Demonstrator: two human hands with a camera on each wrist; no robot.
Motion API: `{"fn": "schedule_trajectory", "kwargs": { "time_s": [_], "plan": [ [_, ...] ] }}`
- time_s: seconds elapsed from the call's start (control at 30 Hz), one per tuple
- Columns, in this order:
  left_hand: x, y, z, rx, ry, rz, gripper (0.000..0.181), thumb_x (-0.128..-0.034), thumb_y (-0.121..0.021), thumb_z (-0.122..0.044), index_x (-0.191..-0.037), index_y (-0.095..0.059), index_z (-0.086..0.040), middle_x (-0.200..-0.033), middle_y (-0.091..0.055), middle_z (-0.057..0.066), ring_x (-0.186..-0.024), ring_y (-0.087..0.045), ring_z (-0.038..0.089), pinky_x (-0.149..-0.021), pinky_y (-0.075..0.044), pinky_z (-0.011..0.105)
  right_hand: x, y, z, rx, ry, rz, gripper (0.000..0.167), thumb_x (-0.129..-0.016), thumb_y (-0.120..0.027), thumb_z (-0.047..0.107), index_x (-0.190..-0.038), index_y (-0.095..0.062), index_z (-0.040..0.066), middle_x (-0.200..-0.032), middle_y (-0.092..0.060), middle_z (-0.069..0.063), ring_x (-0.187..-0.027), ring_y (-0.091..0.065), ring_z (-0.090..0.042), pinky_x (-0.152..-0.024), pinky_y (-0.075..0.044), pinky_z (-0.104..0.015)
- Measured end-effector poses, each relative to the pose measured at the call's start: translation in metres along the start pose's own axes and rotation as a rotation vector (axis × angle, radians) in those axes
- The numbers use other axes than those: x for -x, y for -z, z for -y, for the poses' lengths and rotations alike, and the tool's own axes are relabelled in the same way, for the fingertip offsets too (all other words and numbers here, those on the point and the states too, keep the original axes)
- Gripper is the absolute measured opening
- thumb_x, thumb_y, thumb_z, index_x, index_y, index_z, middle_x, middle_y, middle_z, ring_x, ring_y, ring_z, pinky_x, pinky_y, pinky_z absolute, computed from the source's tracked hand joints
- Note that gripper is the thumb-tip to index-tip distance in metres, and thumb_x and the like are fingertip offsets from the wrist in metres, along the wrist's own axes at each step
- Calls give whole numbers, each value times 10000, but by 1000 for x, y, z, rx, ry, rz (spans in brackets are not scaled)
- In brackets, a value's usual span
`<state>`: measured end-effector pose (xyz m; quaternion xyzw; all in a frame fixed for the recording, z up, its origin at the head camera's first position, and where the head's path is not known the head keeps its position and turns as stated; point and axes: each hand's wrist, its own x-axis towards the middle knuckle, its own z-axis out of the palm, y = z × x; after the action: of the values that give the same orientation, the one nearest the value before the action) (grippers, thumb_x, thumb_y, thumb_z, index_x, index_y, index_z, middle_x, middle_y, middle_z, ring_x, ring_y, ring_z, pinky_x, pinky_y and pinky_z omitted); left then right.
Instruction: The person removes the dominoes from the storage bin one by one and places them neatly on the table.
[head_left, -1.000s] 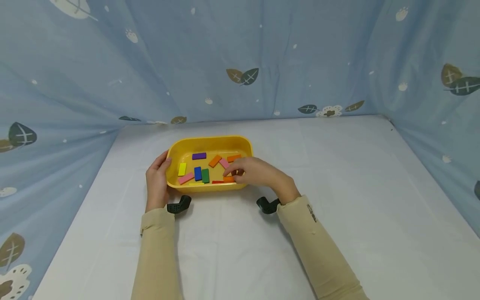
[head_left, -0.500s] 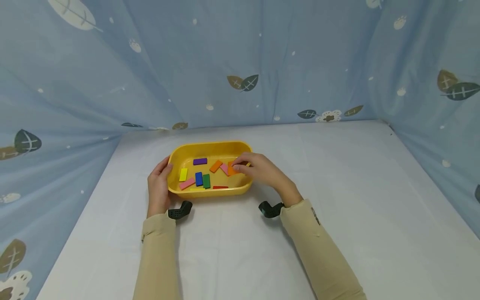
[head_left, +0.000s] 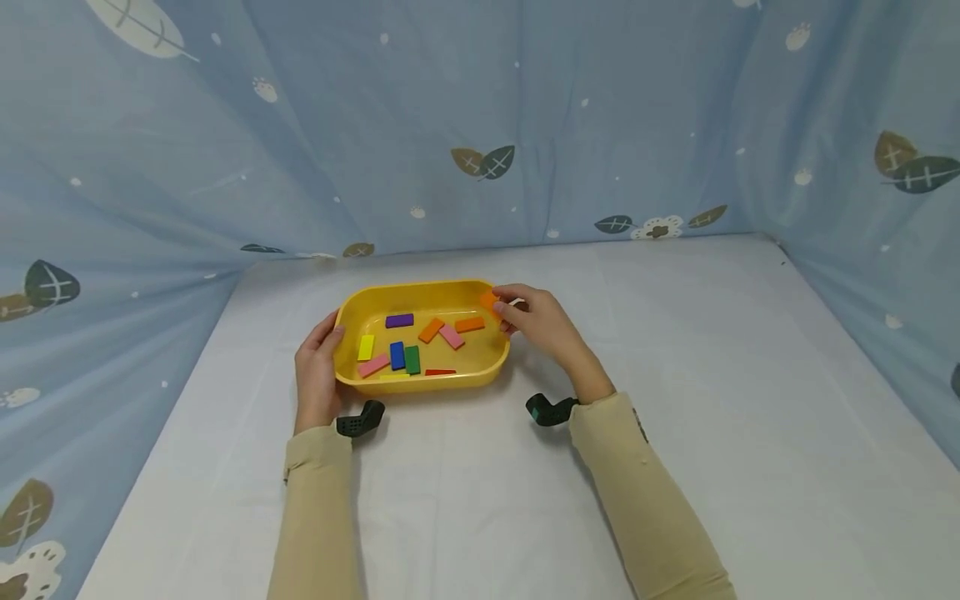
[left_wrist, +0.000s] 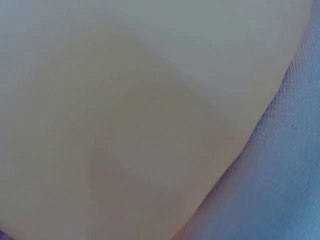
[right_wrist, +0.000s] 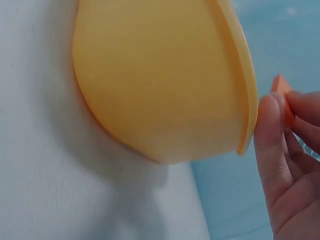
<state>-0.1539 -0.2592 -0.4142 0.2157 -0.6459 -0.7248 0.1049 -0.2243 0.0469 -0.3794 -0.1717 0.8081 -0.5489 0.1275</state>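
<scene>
The left hand (head_left: 317, 379) grips the left end of a yellow tray (head_left: 420, 383), thumb over the rim. Between thumb and fingers of the right hand (head_left: 543, 325) an orange block (head_left: 490, 300) is pinched at the tray's right rim; the right wrist view shows this orange block (right_wrist: 283, 95) beside the tray (right_wrist: 165, 80). Inside the tray lie a purple block (head_left: 400, 320), a blue block (head_left: 397, 356), a green block (head_left: 412, 359), a red block (head_left: 440, 372), a pink block (head_left: 452, 337), an orange block (head_left: 469, 324) and several others. The left wrist view is blurred.
A white cloth (head_left: 675, 350) covers the table under the tray. Blue patterned curtains (head_left: 480, 100) hang behind it and at both sides. A black wrist device (head_left: 362, 419) is on the left wrist, another (head_left: 550, 410) on the right.
The right hand has lifted an orange block from the tray's lower right part and moved it up and right to the rim. The left hand keeps its hold on the tray.
</scene>
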Motion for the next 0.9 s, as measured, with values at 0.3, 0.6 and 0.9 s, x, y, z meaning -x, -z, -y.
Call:
{"fn": "schedule_trajectory", "kwargs": {
  "time_s": [0.3, 0.6, 0.9],
  "plan": [
    [-1, 1, 2, 22, -24, 12, 413, -905, -508, -312, -1302, -471, -206, -1344, -399, -45, -1203, -386, 136, -994, -330, 252, -3, 14, -18, -145, 13, -105, 349, -914, -508, 172, -1256, -501, 243, -1016, -514, -77, -742, -573, -247, -705, -524, -386],
    [-2, -2, 1, 17, -38, -1, 397, -900, -521, -294, -1284, -494, -196, -1324, -424, -42, -1189, -399, 125, -995, -327, 239, -7, 25, -43, -156, -159, -109, 497, -869, -524, 27, -1340, -402, 128, -1090, -502, -146, -854, -611, -249, -737, -519, -287],
    [-1, 1, 3, 26, -33, 6, 393, -900, -521, -298, -1280, -498, -205, -1328, -419, -42, -1193, -399, 128, -986, -337, 240, -9, 24, -58, 17, -247, -32, 417, -888, -528, 90, -1297, -451, 117, -1053, -530, -126, -760, -622, -214, -671, -530, -259]
  ]
}}
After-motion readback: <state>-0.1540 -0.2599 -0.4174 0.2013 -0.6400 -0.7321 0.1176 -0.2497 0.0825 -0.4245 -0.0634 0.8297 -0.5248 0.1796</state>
